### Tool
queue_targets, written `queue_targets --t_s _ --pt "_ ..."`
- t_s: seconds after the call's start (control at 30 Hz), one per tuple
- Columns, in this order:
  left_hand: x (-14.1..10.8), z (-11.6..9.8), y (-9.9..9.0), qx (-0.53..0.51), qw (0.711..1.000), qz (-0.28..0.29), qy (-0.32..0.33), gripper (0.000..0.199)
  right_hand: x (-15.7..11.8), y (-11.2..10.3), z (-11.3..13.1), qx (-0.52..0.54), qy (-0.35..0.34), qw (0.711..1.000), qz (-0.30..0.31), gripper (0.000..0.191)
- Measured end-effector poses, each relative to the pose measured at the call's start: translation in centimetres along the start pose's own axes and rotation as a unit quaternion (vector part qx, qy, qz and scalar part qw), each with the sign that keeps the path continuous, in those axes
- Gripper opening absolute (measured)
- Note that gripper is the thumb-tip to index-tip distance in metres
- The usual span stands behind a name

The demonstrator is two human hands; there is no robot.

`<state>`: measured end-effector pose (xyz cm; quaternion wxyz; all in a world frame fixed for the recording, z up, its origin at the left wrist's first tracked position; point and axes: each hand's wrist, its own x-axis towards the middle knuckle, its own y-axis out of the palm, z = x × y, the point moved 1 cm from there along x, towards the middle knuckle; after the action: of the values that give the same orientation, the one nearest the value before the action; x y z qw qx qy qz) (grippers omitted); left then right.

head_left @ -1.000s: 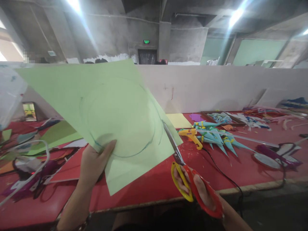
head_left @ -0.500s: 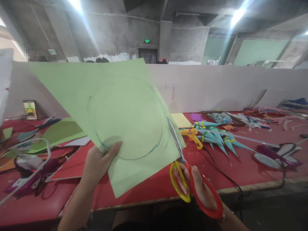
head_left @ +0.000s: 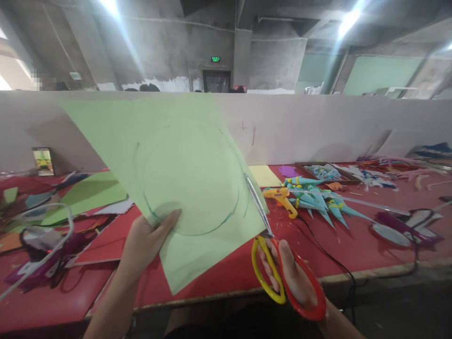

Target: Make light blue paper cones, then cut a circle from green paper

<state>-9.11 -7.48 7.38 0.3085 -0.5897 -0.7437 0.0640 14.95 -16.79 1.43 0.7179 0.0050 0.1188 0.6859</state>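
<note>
A large green paper sheet [head_left: 197, 174] with drawn circular lines is held up, tilted, above the red table. My left hand [head_left: 144, 235] pinches its lower left edge, thumb on the front face and the other fingers behind. My right hand [head_left: 293, 268] grips scissors [head_left: 259, 202] with one red and one yellow handle. Their blades lie along the sheet's right edge, pointing up and left, outside the drawn curve. The paper hides part of the table behind it.
On the red table [head_left: 219, 282], a yellow glue gun [head_left: 282, 200] lies by blue paper cones [head_left: 314, 197]. Power strips [head_left: 411, 228] with cords sit at both sides. A phone [head_left: 44, 161] leans on the white partition [head_left: 300, 127]. Green and red sheets lie at left.
The sheet has shifted slightly right and its top has come down a little. The scissors' blades have drawn closer together, with the yellow handle moved slightly. A white item at the far left has left view.
</note>
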Motion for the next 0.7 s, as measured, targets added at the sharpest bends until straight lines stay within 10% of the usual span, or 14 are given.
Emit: queue_targets --t_s 0.7 --pt "-1.1 1.5 -0.6 -0.040 0.995 0.072 -0.051 0.045 0.5 -0.4 -0.5 -0.043 -0.108 0.992 0.057 0.054"
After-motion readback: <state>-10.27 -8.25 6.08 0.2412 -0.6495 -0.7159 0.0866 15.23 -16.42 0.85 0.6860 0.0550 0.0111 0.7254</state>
